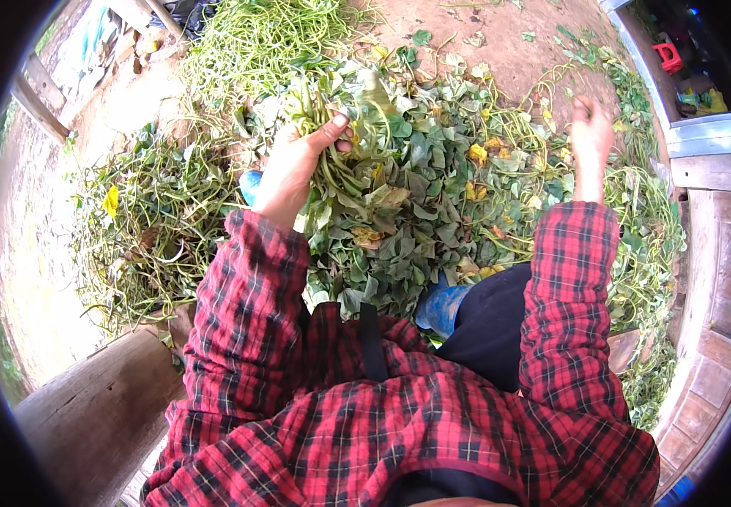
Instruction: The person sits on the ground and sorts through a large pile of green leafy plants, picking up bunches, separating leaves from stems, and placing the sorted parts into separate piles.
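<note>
My left hand [305, 152] grips a bundle of green leaf stems [333, 171], its thumb pressed across them. Stem ends stick out above the fist, and leaves hang below it. Out to the right, my right hand [592, 130] is raised with its fingers curled in; whether something thin is pinched there is too small to tell. Between my legs lies a broad pile of green leaves [429, 171], some wilted and yellow. A heap of pale green stripped stems [264, 44] lies beyond it on the far left.
Tangled vines [149, 222] lie at the left, and more trailing vines [644, 253] run along the right. My blue boots [444, 307] flank the leaf pile. A thick wooden beam [105, 393] stands at lower left. A wooden door frame [714, 171] borders the right, with a red plastic object [668, 58] inside.
</note>
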`<state>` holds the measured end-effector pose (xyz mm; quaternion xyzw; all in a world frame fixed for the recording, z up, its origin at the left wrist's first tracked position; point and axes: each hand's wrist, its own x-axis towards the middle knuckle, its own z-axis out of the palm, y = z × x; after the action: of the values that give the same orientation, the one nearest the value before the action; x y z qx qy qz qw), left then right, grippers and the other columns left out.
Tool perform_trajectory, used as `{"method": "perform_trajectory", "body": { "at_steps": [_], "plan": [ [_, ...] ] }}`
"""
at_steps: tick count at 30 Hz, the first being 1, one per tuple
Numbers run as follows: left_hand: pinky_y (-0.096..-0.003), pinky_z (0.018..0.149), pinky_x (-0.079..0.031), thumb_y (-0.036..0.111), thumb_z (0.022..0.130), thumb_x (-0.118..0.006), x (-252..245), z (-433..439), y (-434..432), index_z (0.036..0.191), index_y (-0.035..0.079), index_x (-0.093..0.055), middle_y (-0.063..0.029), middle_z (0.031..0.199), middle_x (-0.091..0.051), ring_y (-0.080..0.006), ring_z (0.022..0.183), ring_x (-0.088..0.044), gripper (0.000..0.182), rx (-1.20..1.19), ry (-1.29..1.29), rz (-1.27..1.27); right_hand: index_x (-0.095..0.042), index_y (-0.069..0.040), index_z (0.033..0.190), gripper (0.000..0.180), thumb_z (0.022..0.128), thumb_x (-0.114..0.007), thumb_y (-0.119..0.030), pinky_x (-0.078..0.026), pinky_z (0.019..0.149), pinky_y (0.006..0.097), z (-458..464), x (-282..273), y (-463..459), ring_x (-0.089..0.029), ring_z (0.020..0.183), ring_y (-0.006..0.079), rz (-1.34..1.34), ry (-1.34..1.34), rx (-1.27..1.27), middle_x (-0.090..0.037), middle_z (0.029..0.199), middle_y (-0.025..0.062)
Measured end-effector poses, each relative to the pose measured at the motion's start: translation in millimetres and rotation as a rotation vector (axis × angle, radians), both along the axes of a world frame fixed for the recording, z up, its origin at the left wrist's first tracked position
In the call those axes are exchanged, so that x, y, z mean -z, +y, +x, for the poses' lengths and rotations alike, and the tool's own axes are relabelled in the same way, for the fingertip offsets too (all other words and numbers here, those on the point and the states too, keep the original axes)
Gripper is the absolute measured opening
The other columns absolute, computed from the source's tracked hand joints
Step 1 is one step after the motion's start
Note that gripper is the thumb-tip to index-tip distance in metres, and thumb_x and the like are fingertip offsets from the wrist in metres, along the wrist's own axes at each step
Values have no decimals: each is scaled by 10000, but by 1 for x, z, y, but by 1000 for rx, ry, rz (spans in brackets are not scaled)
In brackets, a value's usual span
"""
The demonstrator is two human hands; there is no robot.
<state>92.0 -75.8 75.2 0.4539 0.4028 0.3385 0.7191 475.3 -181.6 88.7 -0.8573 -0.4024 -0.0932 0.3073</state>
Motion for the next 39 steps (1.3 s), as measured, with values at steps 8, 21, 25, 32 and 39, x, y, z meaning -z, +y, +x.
{"method": "perform_trajectory", "body": {
  "at_steps": [8,21,25,32,39],
  "plan": [
    [-250,795,-456,143,818,-627,7,10,-12,1080,13,-570,-64,1023,-610,-135,907,-570,298,13,-286,-280,-549,-28,1109,279,833,-572,-59,-459,850,307,-249,-75,31,-570,1008,203,377,333,-1202,-524,1198,128],
    [-281,833,-434,158,820,-635,-10,29,-12,1087,20,-591,-58,1028,-612,-135,922,-553,304,89,-137,108,-626,-24,946,212,850,-576,-207,-456,531,315,-202,-32,31,-608,586,222,-48,412,-563,-630,713,128],
    [-278,915,-390,141,851,-598,-13,41,-20,1187,26,-525,-48,1114,-585,-138,1014,-527,362,64,-240,131,-590,-34,1096,320,887,-537,-270,-477,555,287,-219,-15,35,-626,631,183,176,531,-628,-656,771,120],
    [-284,847,-422,249,875,-585,-11,52,-23,1189,42,-484,-39,1063,-560,-130,969,-519,389,-14,-345,-110,-322,54,1290,848,716,-716,-431,-369,969,337,-216,6,32,-483,1140,284,16,928,-1031,-497,1209,213],
    [-298,882,-416,407,863,-562,0,62,-28,1187,18,-469,-69,1101,-549,-153,1008,-519,514,134,-225,-142,-403,-25,1248,684,654,-728,-116,-408,925,343,-204,-7,29,-530,1083,278,-189,684,-874,-551,1145,168]
  ]
}}
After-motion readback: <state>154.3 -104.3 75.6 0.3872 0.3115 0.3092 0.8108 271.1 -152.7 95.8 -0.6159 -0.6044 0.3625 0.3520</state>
